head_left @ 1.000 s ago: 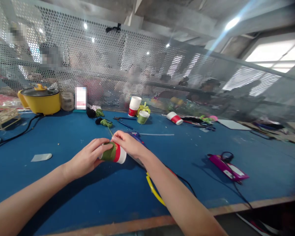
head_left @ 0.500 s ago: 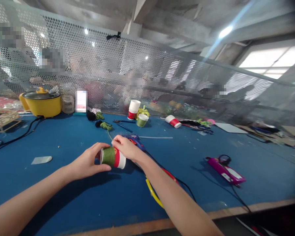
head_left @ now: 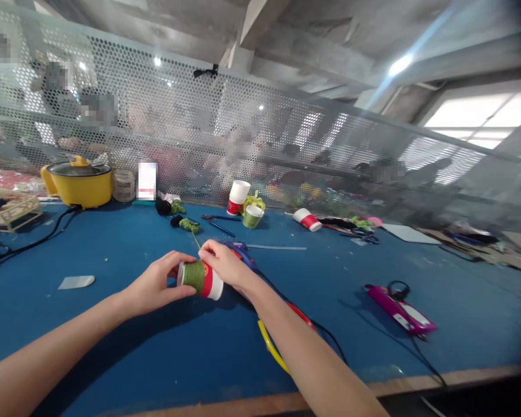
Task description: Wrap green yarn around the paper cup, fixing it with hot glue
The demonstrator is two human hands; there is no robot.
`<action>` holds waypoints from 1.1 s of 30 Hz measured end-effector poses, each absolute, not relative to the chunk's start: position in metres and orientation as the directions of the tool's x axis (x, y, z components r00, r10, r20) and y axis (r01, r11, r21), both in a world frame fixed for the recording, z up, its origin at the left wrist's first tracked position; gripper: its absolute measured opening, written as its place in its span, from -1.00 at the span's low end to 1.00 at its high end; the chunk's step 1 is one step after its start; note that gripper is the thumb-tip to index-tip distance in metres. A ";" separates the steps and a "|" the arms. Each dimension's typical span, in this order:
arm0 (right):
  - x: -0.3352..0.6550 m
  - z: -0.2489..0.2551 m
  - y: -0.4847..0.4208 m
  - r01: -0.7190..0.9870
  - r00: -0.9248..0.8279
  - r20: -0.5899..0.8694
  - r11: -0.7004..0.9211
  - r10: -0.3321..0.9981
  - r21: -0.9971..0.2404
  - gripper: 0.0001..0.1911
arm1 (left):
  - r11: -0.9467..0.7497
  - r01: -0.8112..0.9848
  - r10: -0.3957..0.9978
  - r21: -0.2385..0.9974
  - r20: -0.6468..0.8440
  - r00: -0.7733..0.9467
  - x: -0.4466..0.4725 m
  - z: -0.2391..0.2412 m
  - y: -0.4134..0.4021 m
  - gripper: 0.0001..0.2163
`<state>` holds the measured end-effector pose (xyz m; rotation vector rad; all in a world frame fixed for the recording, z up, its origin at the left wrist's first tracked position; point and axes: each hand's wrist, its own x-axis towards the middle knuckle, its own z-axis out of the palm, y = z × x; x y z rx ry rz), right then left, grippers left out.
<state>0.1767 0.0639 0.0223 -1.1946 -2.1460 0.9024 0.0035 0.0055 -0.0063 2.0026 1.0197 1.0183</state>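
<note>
The left hand [head_left: 164,279] curls; the right hand [head_left: 220,264] pinches.

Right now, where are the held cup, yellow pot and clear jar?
Held cup [head_left: 197,277], head view: on its green wrapping.
Yellow pot [head_left: 83,190], head view: on its side.
Clear jar [head_left: 124,186], head view: its front.

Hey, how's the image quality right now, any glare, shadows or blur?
Head view: glare streaks from the ceiling light; same view: a soft shadow on the blue table below the left hand; same view: everything behind the mesh screen looks hazy.
</note>
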 end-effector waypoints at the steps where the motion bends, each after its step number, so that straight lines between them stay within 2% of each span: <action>1: 0.177 0.022 0.064 0.523 -0.477 0.119 0.390 0.871 -0.758 -0.87 | -0.477 0.340 0.856 0.810 0.340 0.390 0.003 -0.007 0.006 -0.62; 11: 0.177 0.024 0.062 0.473 -0.501 0.120 0.388 0.857 -0.791 -0.87 | -0.529 0.343 0.826 0.776 0.380 0.416 0.001 -0.010 0.008 -0.64; 20: 0.171 0.029 0.070 0.377 -0.542 0.093 0.340 0.835 -0.861 -0.87 | -0.632 0.482 0.769 0.608 0.412 0.489 -0.001 -0.004 0.005 -0.64; 26: 0.157 0.038 0.078 0.423 -0.574 0.051 0.349 0.817 -0.836 -0.92 | -0.658 0.563 0.750 0.499 0.368 0.550 0.000 -0.004 0.002 -0.48; 30: 0.149 0.039 0.085 0.467 -0.628 -0.006 0.371 0.778 -0.803 -0.91 | -0.664 0.584 0.747 0.467 0.377 0.547 0.000 -0.006 0.002 -0.53; 33: 0.153 0.040 0.091 0.533 -0.580 0.002 0.381 0.815 -0.755 -0.88 | -0.652 0.596 0.757 0.468 0.367 0.541 0.000 -0.006 0.003 -0.56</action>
